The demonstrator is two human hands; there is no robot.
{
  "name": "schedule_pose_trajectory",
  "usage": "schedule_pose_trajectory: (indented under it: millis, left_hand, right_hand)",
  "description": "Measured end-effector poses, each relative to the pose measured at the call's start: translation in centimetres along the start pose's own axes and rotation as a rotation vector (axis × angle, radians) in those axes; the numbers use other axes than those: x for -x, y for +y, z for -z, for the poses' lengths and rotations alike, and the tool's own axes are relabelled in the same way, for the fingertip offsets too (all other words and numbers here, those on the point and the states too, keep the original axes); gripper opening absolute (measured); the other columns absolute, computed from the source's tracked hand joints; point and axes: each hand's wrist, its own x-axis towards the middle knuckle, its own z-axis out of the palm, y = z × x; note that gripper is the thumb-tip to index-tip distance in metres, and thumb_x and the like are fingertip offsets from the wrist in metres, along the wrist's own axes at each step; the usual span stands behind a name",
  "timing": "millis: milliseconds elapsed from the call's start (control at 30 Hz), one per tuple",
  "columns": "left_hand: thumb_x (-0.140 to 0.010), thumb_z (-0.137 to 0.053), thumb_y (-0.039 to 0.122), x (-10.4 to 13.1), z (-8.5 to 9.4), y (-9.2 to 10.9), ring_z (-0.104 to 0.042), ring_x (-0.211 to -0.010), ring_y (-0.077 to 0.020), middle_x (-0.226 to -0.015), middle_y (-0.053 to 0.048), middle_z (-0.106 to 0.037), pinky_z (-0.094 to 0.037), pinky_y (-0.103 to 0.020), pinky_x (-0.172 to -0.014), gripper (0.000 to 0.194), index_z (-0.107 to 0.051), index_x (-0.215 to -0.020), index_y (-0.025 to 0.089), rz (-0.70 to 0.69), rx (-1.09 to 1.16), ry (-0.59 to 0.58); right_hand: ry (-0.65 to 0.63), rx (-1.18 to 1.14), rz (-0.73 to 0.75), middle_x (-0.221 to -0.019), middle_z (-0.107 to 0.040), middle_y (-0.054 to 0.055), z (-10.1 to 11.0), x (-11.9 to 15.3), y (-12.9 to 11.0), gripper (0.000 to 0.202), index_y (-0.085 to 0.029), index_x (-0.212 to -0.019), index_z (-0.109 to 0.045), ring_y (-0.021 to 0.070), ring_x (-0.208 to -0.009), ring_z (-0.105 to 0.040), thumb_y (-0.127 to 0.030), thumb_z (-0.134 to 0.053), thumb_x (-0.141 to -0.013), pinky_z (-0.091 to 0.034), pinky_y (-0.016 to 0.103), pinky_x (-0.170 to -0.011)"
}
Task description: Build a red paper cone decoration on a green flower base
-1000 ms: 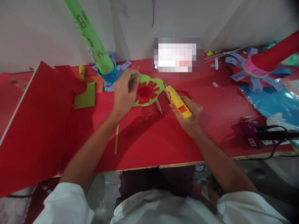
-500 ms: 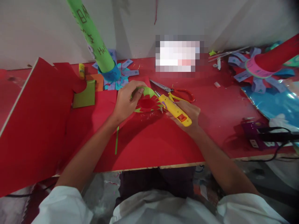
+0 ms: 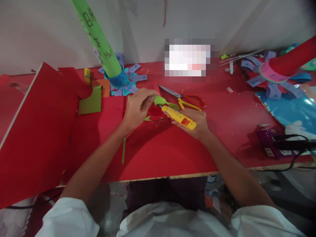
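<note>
My left hand [image 3: 138, 107] pinches a bright green paper piece [image 3: 160, 100] between thumb and fingers. Below it lies a red paper cut-out with a round middle [image 3: 155, 112], edged with green points [image 3: 147, 118]. My right hand [image 3: 196, 123] is wrapped round a yellow glue gun [image 3: 179, 117] with a red switch. Its metal nozzle points left, close to the green paper; whether the tip touches is too small to tell. Just beyond my right hand rest scissors [image 3: 181, 96] with one red and one yellow handle, blades slightly apart.
A green paper tube [image 3: 103, 46] stands behind my left hand. Folded red board [image 3: 37, 138] rises at left, near green paper [image 3: 90, 101] and a glue stick [image 3: 87, 76]. Rightward are a red tube [image 3: 295, 65], a blue packet [image 3: 283, 105] and a purple box [image 3: 269, 144].
The glue gun has moved left and slightly up, its nozzle now over the cut-out and the gun lying flatter. The green paper now stands more raised under my left fingers.
</note>
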Motion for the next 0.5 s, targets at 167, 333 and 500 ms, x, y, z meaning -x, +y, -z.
schedule_pose_trajectory:
  millis: [167,333,500]
  left_hand:
    - [-0.106,-0.055,0.028,0.9,0.1,1.5,-0.066,-0.103,-0.0216,-0.104,-0.008,-0.069,-0.056,-0.039,-0.089,0.018,-0.070,-0.115,0.024,-0.117,-0.149,0.312]
    - [-0.108,-0.050,0.027,1.1,-0.6,5.4,-0.067,-0.066,-0.0120,-0.081,0.000,-0.075,-0.048,-0.027,-0.063,0.025,-0.068,-0.123,0.022,-0.147,-0.170,0.043]
    - [-0.107,-0.048,0.033,0.1,-2.0,8.4,-0.065,-0.058,-0.0126,-0.072,0.000,-0.075,-0.038,-0.028,-0.057,0.029,-0.073,-0.116,0.021,-0.246,-0.299,-0.121]
  right_hand:
    - [0.019,0.014,-0.023,-0.073,-0.072,0.003,0.1,-0.1,0.0,0.042,-0.022,-0.088,-0.072,0.0175,-0.064,-0.066,-0.063,-0.066,-0.095,-0.052,0.031,-0.062]
    - [0.031,-0.015,0.015,-0.070,-0.068,0.001,0.3,0.0,0.0,0.032,-0.020,-0.085,-0.070,0.0148,-0.059,-0.061,-0.051,-0.071,-0.095,-0.047,0.029,-0.058]
    - [0.113,-0.062,0.038,-0.070,-0.068,0.000,0.2,0.1,0.1,0.022,-0.022,-0.089,-0.070,0.0141,-0.058,-0.059,-0.040,-0.062,-0.099,-0.046,0.028,-0.056]
